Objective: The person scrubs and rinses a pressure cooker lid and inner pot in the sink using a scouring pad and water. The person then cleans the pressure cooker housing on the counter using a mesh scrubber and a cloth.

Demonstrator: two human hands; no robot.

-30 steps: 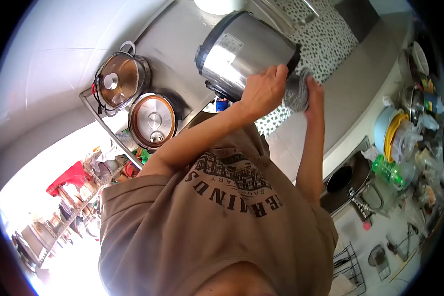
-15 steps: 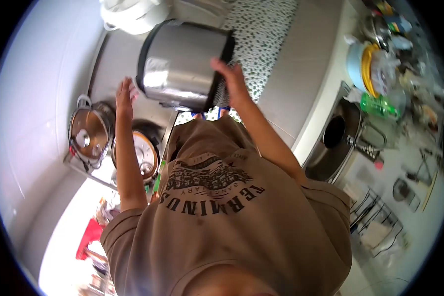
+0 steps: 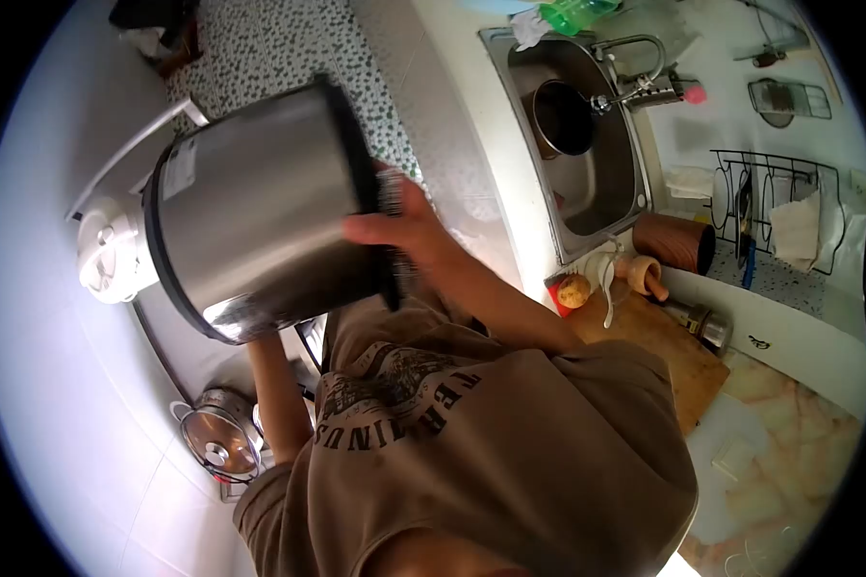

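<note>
- The steel cylinder [image 3: 260,207], a large black-rimmed vessel with a pale label on its far left side, is in front of the person's body, tipped over so that its ends face left and right.
- The right hand [image 3: 409,231] grips the vessel's right end, thumb laid flat on the steel wall; the other fingers are mostly hidden.
- A blurred grey ribbed thing [image 3: 392,192] sits between this hand and the black rim.
- The right forearm slants from the near right toward the far left, elbow bent beside the shirt.
- The left forearm [image 3: 281,399] points away from the body and passes behind the near left part of the vessel; the left hand is hidden there, so I cannot tell whether it is open or closed.
- Just left of the vessel stands a white lidded pot [image 3: 111,255].
- Near left is a glass-lidded pot [image 3: 216,438].
- Far right, a dark pan [image 3: 563,117] is in the sink [image 3: 582,207].
- Nearer on the right lies a wooden board [image 3: 659,356].
</note>
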